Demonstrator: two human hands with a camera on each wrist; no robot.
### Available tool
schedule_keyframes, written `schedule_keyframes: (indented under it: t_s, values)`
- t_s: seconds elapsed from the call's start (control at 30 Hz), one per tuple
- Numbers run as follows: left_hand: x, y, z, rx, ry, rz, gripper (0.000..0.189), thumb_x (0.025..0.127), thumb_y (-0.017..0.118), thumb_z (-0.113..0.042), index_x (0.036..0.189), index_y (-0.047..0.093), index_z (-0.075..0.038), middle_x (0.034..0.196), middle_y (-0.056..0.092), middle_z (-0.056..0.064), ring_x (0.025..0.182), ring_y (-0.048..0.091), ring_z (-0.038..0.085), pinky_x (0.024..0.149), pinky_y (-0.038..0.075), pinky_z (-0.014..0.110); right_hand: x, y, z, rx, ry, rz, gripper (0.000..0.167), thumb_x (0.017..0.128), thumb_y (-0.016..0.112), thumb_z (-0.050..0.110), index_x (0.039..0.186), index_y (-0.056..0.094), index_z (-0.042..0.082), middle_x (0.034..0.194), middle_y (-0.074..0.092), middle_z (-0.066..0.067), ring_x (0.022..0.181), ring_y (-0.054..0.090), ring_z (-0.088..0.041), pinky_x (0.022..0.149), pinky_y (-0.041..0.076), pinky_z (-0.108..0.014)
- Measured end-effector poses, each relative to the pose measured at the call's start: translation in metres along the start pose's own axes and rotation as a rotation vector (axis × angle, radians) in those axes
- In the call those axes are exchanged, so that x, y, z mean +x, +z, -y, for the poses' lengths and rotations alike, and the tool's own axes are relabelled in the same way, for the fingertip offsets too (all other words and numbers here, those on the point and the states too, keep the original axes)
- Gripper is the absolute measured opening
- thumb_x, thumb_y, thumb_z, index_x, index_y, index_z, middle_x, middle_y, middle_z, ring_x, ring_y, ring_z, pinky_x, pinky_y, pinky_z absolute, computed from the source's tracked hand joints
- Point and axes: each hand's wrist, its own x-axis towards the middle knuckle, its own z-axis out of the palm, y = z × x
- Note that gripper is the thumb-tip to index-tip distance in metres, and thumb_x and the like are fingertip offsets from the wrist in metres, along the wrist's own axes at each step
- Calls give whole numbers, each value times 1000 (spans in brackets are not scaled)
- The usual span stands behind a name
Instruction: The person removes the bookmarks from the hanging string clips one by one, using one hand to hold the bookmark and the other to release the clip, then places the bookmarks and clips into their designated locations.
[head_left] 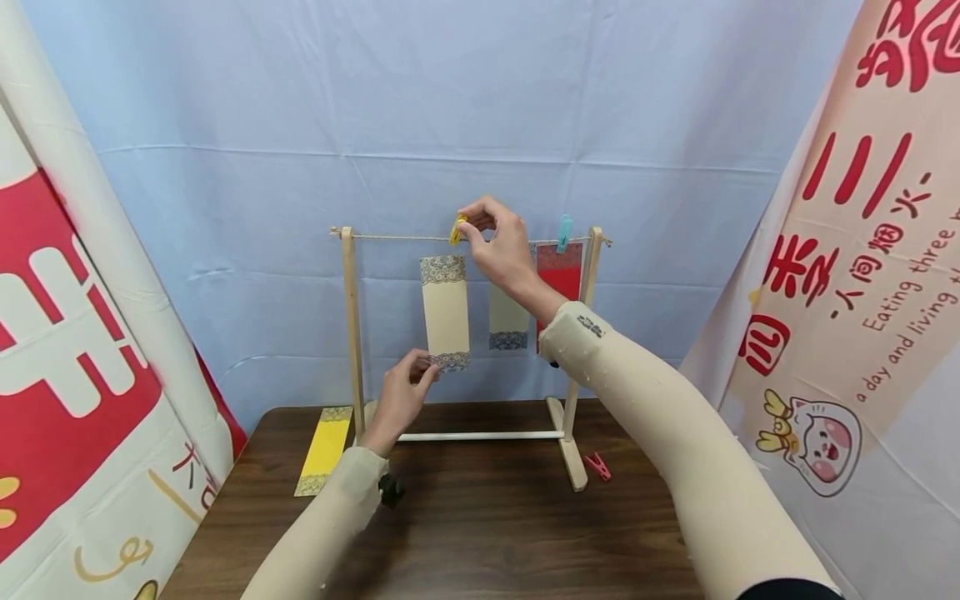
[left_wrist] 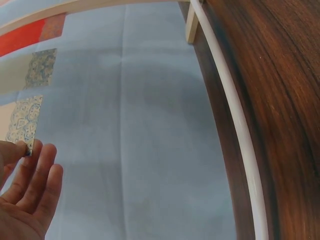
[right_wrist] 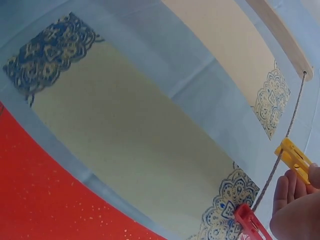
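Observation:
In the head view my left hand (head_left: 401,392) pinches the lower left corner of a cream paper card (head_left: 447,321) with patterned lace-like ends. Its top edge hangs just below the rope (head_left: 397,237), with a small gap visible in the right wrist view. At the rope, my right hand (head_left: 501,250) pinches a yellow clothespin (right_wrist: 294,160), whose tip meets the cord. Partly behind my right hand hangs a grey-green card (head_left: 509,317), held by a red clothespin (right_wrist: 250,222). Farther right, a blue clothespin (head_left: 565,233) holds a red card (head_left: 558,279).
A wooden frame (head_left: 351,317) carries the rope between two posts, with a white bar (head_left: 480,436) low across it. On the brown table (head_left: 480,517) lie a yellow card (head_left: 326,450) at left and a pink-red clothespin (head_left: 597,467) by the right foot. Printed banners flank both sides.

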Motion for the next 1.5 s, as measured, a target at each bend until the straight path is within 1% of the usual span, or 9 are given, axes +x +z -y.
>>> schedule_keyframes:
  t_s: [0.07, 0.17, 0.3, 0.5, 0.83, 1.07, 1.3, 1.5]
  values:
    - [-1, 0, 1, 6, 9, -8, 15, 107, 69, -16, 120, 70, -8, 101, 78, 7, 92, 76, 22, 89, 62, 45, 0, 0, 0, 4, -11, -6, 16, 103, 71, 2, 116, 72, -5, 108, 75, -15, 96, 69, -26, 90, 56, -45]
    - [-1, -1, 2, 10, 18, -19, 14, 107, 70, -15, 119, 70, -8, 100, 79, 7, 91, 76, 23, 89, 62, 46, -2, -1, 1, 6, -24, -12, 16, 102, 72, 2, 116, 72, -5, 108, 74, -15, 97, 69, -26, 91, 56, -42]
    - [-2, -2, 3, 5, 14, -20, 15, 106, 71, -14, 119, 70, -8, 100, 79, 7, 91, 76, 23, 88, 62, 46, -3, -2, -1, 3, -32, -23, 15, 102, 72, 3, 116, 72, -3, 109, 74, -15, 98, 70, -26, 93, 57, -38]
    - [-6, -3, 4, -1, 2, -15, 16, 107, 70, -14, 121, 70, -7, 100, 79, 8, 92, 76, 24, 88, 62, 47, -5, -4, -3, 19, -40, -40, 15, 102, 73, 4, 117, 73, -1, 110, 74, -15, 100, 70, -27, 95, 57, -44]
    - [-11, -5, 8, -16, -3, -18, 15, 107, 70, -14, 119, 70, -6, 101, 78, 9, 91, 76, 25, 88, 62, 48, -10, -7, -4, 69, -38, -72, 21, 102, 72, 1, 122, 70, -4, 112, 71, -18, 103, 70, -30, 99, 57, -42]
    - [-14, -8, 11, 8, -5, -32, 17, 107, 71, -16, 121, 70, -6, 101, 78, 8, 91, 75, 24, 88, 62, 47, -15, -10, -6, 78, -42, -78, 24, 103, 70, 0, 127, 67, -3, 113, 71, -16, 105, 69, -26, 100, 57, -42]
    - [-19, -10, 15, 7, -1, -46, 16, 106, 72, -15, 118, 70, -5, 100, 79, 9, 90, 76, 25, 89, 62, 48, -25, -12, -10, 93, -53, -75, 31, 103, 70, 1, 133, 64, -5, 118, 71, -17, 110, 70, -26, 100, 57, -35]
    - [-24, -14, 14, 15, -7, -49, 15, 106, 71, -15, 119, 71, -6, 99, 79, 8, 90, 75, 25, 90, 62, 48, -34, -13, -14, 87, -39, -60, 32, 103, 70, 2, 134, 64, -5, 119, 71, -16, 108, 70, -27, 97, 57, -39]
